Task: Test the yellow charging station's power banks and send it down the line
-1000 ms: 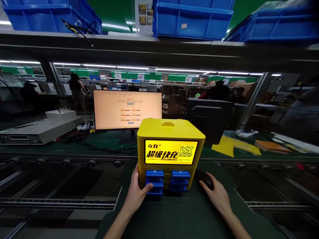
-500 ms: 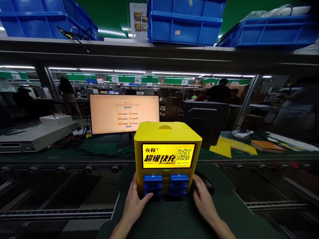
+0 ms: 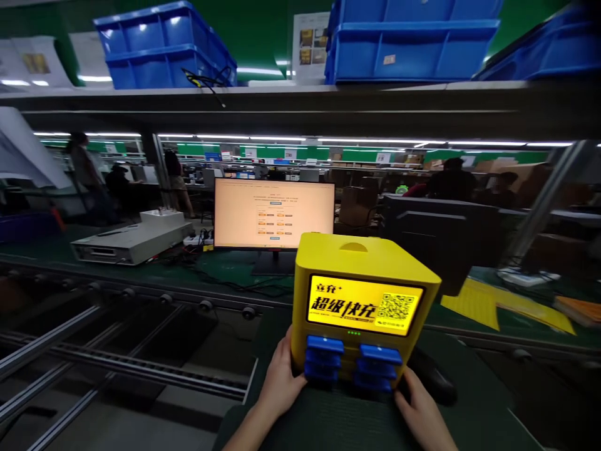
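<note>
Head view: right hand [image 3: 420, 410] is off the mouse [image 3: 436, 379]; both it and left hand [image 3: 282, 382] grip yellow charger [image 3: 361, 269].

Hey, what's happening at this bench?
A person has both hands on a yellow charging station standing on a green mat. The left hand cups its lower left corner, the right hand its lower right. Its display is lit and blue power banks fill the front slots. A black mouse lies just right; a lit monitor stands behind.
</note>
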A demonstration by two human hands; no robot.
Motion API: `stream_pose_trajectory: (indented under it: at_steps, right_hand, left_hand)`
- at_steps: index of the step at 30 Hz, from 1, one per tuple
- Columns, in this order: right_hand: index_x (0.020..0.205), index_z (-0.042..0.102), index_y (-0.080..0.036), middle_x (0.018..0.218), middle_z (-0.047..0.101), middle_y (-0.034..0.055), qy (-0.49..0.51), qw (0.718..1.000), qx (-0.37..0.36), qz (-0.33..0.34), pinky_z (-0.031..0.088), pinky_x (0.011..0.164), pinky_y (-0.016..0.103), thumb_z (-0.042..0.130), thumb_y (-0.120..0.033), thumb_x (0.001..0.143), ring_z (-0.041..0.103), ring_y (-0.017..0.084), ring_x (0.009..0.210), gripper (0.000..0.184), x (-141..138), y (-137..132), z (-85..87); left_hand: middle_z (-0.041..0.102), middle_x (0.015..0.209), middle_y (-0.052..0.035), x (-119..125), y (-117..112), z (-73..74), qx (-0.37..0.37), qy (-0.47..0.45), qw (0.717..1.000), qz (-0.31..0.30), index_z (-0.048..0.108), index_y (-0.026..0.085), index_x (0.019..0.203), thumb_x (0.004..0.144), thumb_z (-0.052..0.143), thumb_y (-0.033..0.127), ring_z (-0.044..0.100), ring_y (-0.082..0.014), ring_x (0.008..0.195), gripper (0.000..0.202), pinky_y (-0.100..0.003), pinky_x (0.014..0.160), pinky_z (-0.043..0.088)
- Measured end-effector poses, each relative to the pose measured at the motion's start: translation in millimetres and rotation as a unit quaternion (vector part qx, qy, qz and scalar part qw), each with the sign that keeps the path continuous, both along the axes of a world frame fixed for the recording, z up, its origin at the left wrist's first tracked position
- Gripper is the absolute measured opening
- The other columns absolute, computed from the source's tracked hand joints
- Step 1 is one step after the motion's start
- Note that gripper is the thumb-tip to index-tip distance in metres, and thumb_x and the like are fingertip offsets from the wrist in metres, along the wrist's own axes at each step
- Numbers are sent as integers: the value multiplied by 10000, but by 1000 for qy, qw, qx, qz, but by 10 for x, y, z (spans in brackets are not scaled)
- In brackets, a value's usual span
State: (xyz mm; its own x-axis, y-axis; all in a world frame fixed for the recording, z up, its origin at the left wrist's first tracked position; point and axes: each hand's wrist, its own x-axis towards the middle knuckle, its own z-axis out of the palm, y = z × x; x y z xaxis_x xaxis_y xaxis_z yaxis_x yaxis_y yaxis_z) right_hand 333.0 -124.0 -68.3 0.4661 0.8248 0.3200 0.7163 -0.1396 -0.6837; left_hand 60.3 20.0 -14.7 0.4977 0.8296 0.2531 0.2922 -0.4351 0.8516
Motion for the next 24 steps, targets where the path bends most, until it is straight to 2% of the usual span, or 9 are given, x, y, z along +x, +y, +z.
stream_pose_trajectory:
  at_steps: [3,10,15,24]
  right_hand:
    - [1211,397,-100,1247,508,175,0,1000,-5,3,336,1025,445,340,-320,781,462,273,1194,485,74,1,-109]
    - [1178,418,-117,1221,528,180,19,1000,-11,0,354,1006,471,356,-365,773,485,304,1166,479,174,-8,-213]
    - [1156,440,-147,1194,553,158,21,1000,12,-5,350,1011,475,391,-346,744,500,300,1148,461,131,-6,-159]
    - [1193,410,-140,1233,512,150,20,1000,-1,8,345,1015,449,356,-296,775,467,264,1177,449,45,-19,-34]
  left_hand:
    - [367,1383,-101,10,-29,-5,3,-2,1000,8,294,181,1361,682,643,218,338,-228,1284,764,-334,1082,272]
    - [340,1404,-116,-10,-44,-4,1,6,1000,9,168,181,1426,667,648,202,318,-241,1295,898,-364,1095,253]
    - [359,1391,-100,-6,-31,-13,14,6,1000,10,203,196,1413,679,654,224,319,-231,1294,862,-349,1091,260]
    - [367,1375,-96,-9,-66,98,-6,4,1000,1,255,201,1382,712,636,273,361,-240,1263,773,-339,1048,317]
